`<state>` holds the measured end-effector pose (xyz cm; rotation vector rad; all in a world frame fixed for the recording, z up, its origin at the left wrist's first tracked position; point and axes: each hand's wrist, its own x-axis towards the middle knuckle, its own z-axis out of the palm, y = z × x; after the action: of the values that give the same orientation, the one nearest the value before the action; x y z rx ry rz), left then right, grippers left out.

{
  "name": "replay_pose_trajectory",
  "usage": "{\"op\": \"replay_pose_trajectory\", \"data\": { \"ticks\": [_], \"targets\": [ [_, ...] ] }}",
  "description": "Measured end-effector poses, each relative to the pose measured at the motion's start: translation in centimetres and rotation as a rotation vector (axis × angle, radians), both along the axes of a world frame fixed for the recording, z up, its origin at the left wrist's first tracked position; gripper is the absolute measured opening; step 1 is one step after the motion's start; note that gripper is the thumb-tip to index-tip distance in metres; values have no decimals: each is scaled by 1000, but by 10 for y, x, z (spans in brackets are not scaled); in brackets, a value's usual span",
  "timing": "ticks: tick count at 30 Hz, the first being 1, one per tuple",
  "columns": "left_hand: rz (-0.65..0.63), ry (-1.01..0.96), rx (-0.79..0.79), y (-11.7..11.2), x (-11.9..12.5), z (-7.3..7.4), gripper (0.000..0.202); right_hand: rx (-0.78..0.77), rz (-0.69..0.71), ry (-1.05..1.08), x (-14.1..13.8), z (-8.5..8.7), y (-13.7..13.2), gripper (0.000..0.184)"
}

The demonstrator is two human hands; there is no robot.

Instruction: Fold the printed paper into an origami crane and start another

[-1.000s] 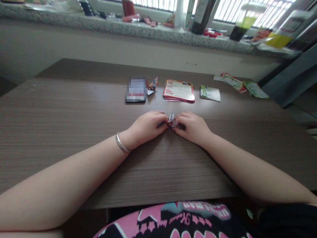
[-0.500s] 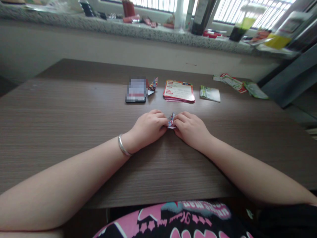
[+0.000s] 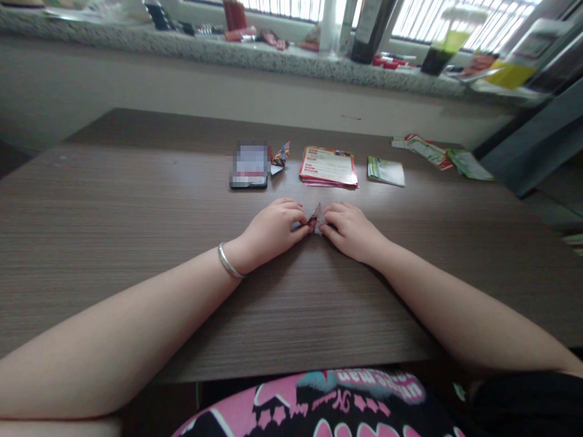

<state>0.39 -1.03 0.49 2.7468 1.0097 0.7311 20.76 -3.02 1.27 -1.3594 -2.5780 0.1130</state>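
Note:
A small folded piece of printed paper sits on the brown wooden table, pinched from both sides. My left hand, a silver bangle on its wrist, is closed on the paper's left side. On the right side my right hand is closed on it too. Most of the paper is hidden by my fingers; a pointed tip sticks up between them.
Behind my hands lie a dark phone, a finished folded paper figure, a stack of red-and-white leaflets, a green leaflet and more leaflets at the far right. Bottles and clutter line the stone windowsill.
Both hands have stayed together at the same spot, shifting slightly away from me. The paper between them has been reworked, and its tip now stands up as a wider point.

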Motion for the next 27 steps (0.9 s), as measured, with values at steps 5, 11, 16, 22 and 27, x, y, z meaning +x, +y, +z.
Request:
{"op": "replay_pose_trajectory", "data": {
  "ticks": [5, 11, 16, 22, 27],
  "targets": [
    [78, -7, -138, -1, 1, 1, 20, -24, -37, 122, 2, -4, 5, 12],
    [203, -106, -306, -6, 4, 7, 19, -38, -101, 276, 2, -9, 6, 11],
    [229, -52, -247, -6, 6, 8, 19, -24, -158, 291, -1, -10, 5, 13],
    [172, 47, -104, -3, 3, 1, 20, -46, -231, 352, -1, -9, 5, 12],
    [53, 62, -83, -3, -1, 1, 19, -67, -228, 363, 0, -13, 10, 7]
  ]
}}
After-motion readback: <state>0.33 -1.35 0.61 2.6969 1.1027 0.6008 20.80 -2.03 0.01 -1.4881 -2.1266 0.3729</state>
